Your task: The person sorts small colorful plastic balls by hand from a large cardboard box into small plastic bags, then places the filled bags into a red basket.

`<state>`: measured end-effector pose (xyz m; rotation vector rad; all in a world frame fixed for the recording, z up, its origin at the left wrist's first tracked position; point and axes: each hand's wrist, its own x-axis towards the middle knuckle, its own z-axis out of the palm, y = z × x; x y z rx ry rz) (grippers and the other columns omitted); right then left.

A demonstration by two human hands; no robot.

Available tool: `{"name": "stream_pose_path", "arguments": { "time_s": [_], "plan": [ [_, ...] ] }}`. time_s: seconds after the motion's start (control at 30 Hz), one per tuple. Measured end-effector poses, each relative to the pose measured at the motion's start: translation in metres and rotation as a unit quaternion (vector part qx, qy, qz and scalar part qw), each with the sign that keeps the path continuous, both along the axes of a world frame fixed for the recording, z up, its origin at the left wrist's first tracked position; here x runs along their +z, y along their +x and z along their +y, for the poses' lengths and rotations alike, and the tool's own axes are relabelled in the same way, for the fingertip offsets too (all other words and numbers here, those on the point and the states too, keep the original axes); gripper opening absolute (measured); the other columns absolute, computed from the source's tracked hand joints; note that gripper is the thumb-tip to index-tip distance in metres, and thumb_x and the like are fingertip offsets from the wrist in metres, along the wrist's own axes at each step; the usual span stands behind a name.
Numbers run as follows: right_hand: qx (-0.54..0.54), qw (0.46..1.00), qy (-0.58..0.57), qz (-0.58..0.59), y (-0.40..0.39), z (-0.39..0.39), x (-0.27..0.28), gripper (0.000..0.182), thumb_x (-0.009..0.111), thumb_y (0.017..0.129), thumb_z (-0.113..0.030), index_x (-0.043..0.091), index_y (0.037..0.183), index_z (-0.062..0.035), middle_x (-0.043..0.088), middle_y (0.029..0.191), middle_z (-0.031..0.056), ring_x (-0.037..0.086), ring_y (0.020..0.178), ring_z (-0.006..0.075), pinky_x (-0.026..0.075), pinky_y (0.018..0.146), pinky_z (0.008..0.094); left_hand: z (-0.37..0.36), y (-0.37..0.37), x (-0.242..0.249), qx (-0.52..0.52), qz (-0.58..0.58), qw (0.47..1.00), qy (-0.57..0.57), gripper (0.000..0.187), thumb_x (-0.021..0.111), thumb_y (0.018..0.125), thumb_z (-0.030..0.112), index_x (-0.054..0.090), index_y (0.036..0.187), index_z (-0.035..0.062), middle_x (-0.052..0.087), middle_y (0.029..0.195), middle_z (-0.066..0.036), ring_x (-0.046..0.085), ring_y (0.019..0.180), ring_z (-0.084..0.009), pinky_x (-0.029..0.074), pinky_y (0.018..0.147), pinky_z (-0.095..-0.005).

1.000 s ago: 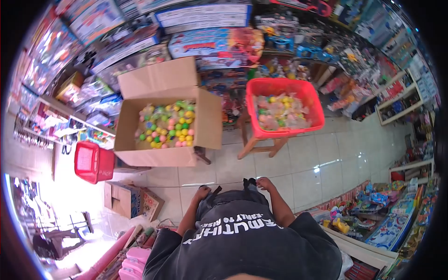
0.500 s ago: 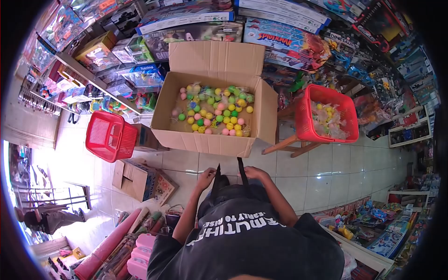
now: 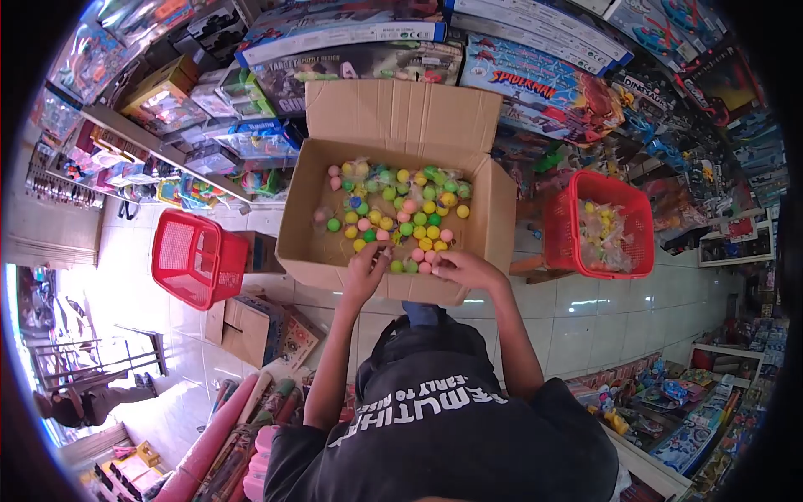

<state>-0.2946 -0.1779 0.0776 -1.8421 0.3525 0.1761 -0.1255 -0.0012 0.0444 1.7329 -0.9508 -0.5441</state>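
Note:
A large open cardboard box holds many small pink, yellow and green balls, some in clear plastic bags. Over its near edge, on the left, reaches my left hand, its fingers loosely bent and apart beside the balls. To the right, my right hand is also over the near edge, fingertips close to a few pink balls. Nothing is plainly held in either hand. The exact contact of the fingertips with the balls is too small to tell.
A red plastic basket with bagged balls stands on the right on a wooden stool. Another red basket is at the left. Cardboard cartons lie on the tiled floor. Shelves of boxed toys rise behind.
Both hands have let go of black straps at the waist and moved forward over the box's near edge. The view has shifted slightly.

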Motion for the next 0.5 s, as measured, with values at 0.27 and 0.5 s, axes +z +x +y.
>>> {"name": "stream_pose_path", "arguments": {
  "time_s": [0.27, 0.5],
  "plan": [
    [-0.046, 0.976, -0.179, 0.111, 0.093, -0.059, -0.074, 0.036, 0.062, 0.077, -0.020, 0.051, 0.109, -0.0059, 0.062, 0.094, 0.0152, 0.061, 0.086, 0.0288, 0.048, 0.072, 0.0365, -0.077, 0.051, -0.058, -0.110, 0.010, 0.978, 0.174, 0.035, 0.055, 0.084, 0.020, 0.049, 0.114, 0.0016, 0.061, 0.099, -0.013, 0.060, 0.090, -0.0268, 0.046, 0.079, -0.0343],
    [-0.017, 0.974, -0.200, 0.100, 0.131, -0.064, -0.150, 0.055, 0.065, 0.075, -0.025, 0.039, 0.122, -0.0129, 0.060, 0.098, 0.0195, 0.058, 0.092, 0.0345, 0.046, 0.075, 0.0433, -0.100, 0.068, -0.121, -0.119, -0.060, 0.954, 0.270, 0.046, 0.051, 0.084, 0.026, 0.039, 0.122, 0.0037, 0.054, 0.106, -0.028, 0.055, 0.095, -0.0405, 0.044, 0.079, -0.0452]
  ]
}}
